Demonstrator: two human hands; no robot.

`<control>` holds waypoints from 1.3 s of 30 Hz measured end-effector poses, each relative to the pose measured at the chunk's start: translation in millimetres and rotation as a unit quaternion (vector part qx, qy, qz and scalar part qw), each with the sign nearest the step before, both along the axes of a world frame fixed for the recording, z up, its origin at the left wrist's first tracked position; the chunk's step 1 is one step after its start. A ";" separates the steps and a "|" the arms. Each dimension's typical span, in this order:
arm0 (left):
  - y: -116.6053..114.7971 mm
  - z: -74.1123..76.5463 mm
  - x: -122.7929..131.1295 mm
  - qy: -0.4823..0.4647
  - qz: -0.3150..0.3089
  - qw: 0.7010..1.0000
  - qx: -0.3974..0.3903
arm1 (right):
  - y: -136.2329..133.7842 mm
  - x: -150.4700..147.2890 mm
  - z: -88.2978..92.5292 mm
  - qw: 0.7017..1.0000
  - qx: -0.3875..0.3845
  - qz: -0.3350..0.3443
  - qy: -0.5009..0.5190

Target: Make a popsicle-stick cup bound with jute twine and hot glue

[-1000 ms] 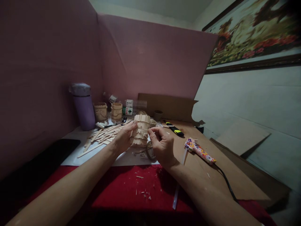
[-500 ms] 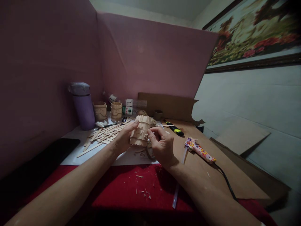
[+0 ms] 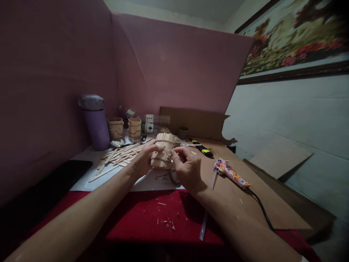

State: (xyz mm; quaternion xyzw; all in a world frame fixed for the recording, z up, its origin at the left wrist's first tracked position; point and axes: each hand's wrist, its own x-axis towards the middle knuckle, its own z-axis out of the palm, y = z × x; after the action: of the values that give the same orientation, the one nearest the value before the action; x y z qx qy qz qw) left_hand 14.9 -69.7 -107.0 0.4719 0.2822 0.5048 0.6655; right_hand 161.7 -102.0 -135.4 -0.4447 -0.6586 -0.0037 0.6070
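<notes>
Over the red-covered desk [image 3: 128,214], the right hand [image 3: 188,165] pinches its fingers narrow at the side of a wooden cup [image 3: 165,151], any catch too small to tell; the left hand [image 3: 143,157] grips the opposite side. The cup looks light, stiff but crushable, best held by its broad wall. Sticks [image 3: 123,158] lie beyond.

The wooden cup [image 3: 163,151], tipped toward the right half a second ago, is now held more upright, its far rim swung slightly back to the left. The thumb of the left hand [image 3: 143,158] is lowered along the cup's left side (it was laid nearer the rim before), so more of the wood there is uncovered.
</notes>
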 end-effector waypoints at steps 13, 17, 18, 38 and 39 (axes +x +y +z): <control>-1.9 2.2 -0.1 -0.005 -0.016 1.000 0.003 | 1.3 2.1 -0.3 1.000 -0.005 0.003 -0.022; -1.4 2.0 0.7 -0.015 -0.034 0.999 0.008 | 0.4 1.9 0.3 1.000 -0.011 -0.002 -0.022; -1.5 2.0 1.1 -0.015 -0.034 0.999 0.011 | 0.3 1.9 0.4 1.000 -0.012 -0.003 -0.022; 1.4 0.7 0.8 -0.006 -0.002 1.000 -0.001 | 1.3 2.0 0.7 0.998 -0.033 -0.008 -0.051; 2.1 0.8 0.4 -0.009 -0.002 1.000 -0.004 | 1.9 2.4 0.6 0.998 -0.034 -0.007 -0.049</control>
State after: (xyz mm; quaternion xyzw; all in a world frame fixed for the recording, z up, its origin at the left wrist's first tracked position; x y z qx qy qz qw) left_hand 15.3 -67.7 -106.2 0.4652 0.2778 0.5062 0.6710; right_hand 164.1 -100.1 -134.8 -0.4692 -0.6842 -0.0075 0.5583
